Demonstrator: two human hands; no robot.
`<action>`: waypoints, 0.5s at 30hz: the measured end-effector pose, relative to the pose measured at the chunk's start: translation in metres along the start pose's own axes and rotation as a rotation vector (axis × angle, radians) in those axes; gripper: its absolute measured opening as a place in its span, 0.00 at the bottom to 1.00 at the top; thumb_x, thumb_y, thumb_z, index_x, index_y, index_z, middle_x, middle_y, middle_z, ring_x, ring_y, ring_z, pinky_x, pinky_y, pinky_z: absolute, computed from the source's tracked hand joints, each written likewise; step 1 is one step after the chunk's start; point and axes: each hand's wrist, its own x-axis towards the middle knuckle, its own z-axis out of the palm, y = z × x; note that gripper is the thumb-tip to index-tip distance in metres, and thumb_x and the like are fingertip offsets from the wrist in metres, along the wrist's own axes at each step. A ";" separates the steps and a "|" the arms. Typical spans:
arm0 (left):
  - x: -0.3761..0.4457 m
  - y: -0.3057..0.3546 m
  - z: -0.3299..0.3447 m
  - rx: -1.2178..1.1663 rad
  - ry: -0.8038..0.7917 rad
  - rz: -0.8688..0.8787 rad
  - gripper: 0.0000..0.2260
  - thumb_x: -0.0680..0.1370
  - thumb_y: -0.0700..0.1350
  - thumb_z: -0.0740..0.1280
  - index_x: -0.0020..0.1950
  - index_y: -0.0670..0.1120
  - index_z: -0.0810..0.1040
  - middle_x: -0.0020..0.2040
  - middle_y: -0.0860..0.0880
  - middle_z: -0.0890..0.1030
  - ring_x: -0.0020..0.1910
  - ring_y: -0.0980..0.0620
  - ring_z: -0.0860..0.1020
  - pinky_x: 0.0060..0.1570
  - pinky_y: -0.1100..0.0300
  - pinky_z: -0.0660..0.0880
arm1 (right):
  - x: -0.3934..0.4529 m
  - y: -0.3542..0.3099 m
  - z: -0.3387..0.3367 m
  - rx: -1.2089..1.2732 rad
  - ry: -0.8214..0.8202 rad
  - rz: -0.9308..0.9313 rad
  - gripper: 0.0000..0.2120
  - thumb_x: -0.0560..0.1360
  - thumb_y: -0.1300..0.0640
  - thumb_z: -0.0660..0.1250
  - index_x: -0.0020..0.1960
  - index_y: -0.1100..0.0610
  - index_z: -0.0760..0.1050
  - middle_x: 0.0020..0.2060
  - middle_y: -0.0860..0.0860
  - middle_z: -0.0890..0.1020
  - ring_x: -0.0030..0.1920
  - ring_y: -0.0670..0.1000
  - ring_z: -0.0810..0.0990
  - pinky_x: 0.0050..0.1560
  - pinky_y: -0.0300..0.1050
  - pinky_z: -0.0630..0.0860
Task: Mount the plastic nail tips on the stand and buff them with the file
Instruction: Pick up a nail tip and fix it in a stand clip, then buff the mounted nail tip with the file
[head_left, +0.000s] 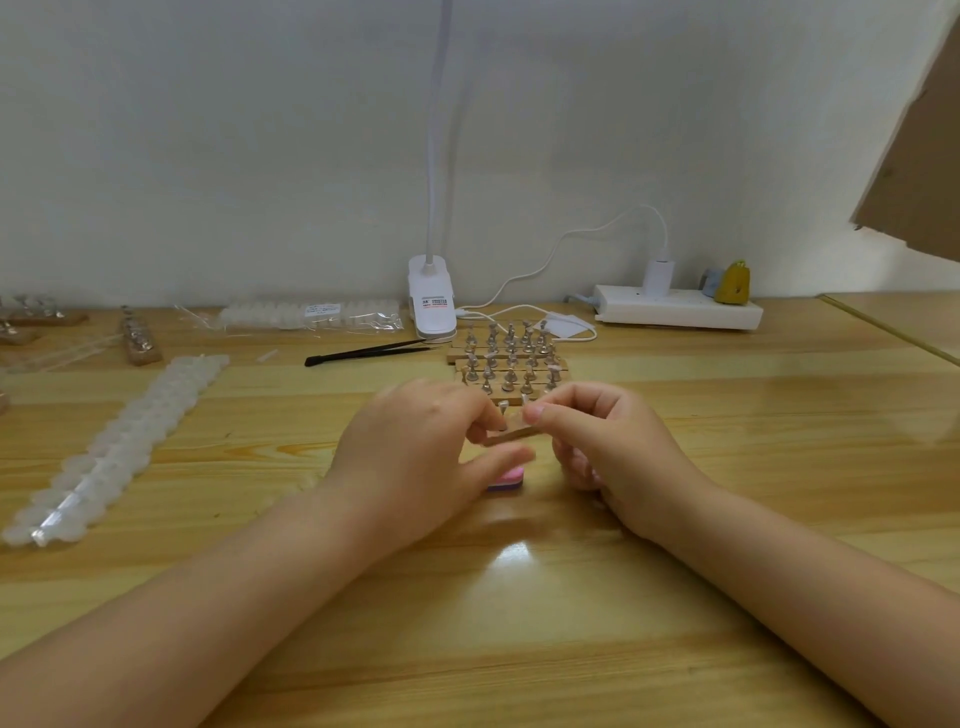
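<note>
Stand strip held between both hands.
Your left hand (415, 447) and right hand (602, 441) pinch its ends; file (506, 480) lies just beneath.

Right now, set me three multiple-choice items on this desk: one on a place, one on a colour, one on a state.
1. Where do the black tweezers lie?
A. left of the white clip lamp base
B. on the white power strip
C. under the hands

2. What colour is the top of the small buffing block below the hands?
A. green
B. pink
C. black

3. What is the state of the thin wooden stand strip?
A. flat on the table
B. in a bag
C. pinched between the left hand and right hand

Key: A, they lie beside the lamp; B, a pink edge shows; C, both grips close on it.
</note>
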 end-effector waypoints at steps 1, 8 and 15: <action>0.001 -0.003 -0.001 0.053 -0.085 -0.013 0.24 0.70 0.70 0.56 0.51 0.55 0.79 0.44 0.60 0.78 0.45 0.58 0.73 0.44 0.59 0.68 | 0.001 -0.001 -0.001 0.023 0.023 0.001 0.04 0.73 0.59 0.71 0.40 0.59 0.79 0.25 0.52 0.71 0.22 0.47 0.64 0.23 0.38 0.61; 0.003 -0.020 0.003 -0.028 -0.219 0.029 0.12 0.78 0.57 0.63 0.54 0.52 0.78 0.45 0.59 0.71 0.48 0.55 0.71 0.51 0.57 0.71 | 0.003 -0.003 0.000 0.282 0.006 0.076 0.03 0.75 0.63 0.67 0.43 0.63 0.76 0.23 0.48 0.69 0.21 0.43 0.63 0.19 0.34 0.59; 0.005 -0.012 -0.001 -0.125 0.213 0.112 0.07 0.77 0.41 0.68 0.53 0.40 0.78 0.48 0.47 0.77 0.44 0.53 0.76 0.46 0.56 0.76 | 0.005 -0.002 0.001 0.424 -0.061 0.151 0.04 0.71 0.63 0.68 0.44 0.63 0.76 0.24 0.48 0.70 0.20 0.42 0.63 0.17 0.32 0.58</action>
